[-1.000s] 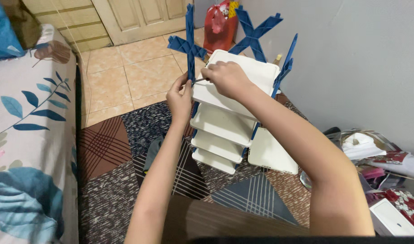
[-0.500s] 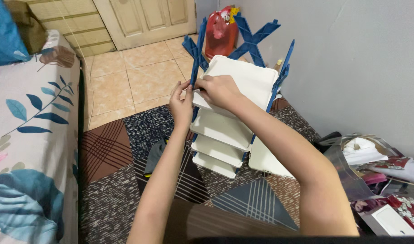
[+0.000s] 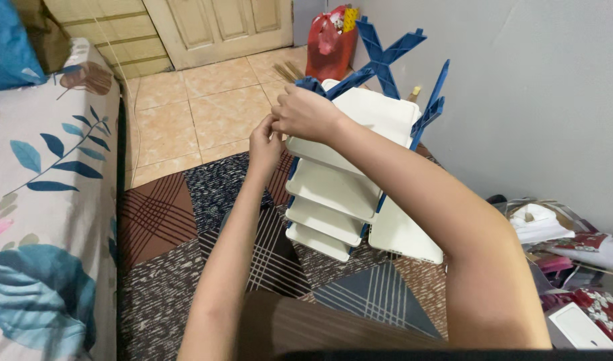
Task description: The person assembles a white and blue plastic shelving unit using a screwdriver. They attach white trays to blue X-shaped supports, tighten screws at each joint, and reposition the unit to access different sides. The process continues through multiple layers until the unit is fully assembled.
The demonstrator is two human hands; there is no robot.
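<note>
A rack of several white shelves [image 3: 336, 190] with blue cross-braced side frames [image 3: 386, 53] stands tilted on a patterned rug. My right hand [image 3: 306, 112] is closed at the rack's top near-left corner, over the blue frame piece there. My left hand [image 3: 265, 139] meets it from the left, fingertips pinched at the same spot. What the fingers pinch is too small to make out. A loose white panel [image 3: 403, 234] leans at the rack's lower right.
A bed with a floral sheet [image 3: 42, 200] runs along the left. Tiled floor [image 3: 199, 113] and a door lie beyond the rug. A red bag [image 3: 330, 43] stands behind the rack. Clutter of packages and papers [image 3: 560, 247] sits by the right wall.
The upright blue frame piece at the rack's top left has come down under my hands. Both hands stayed together at that corner, and the view shifted a little.
</note>
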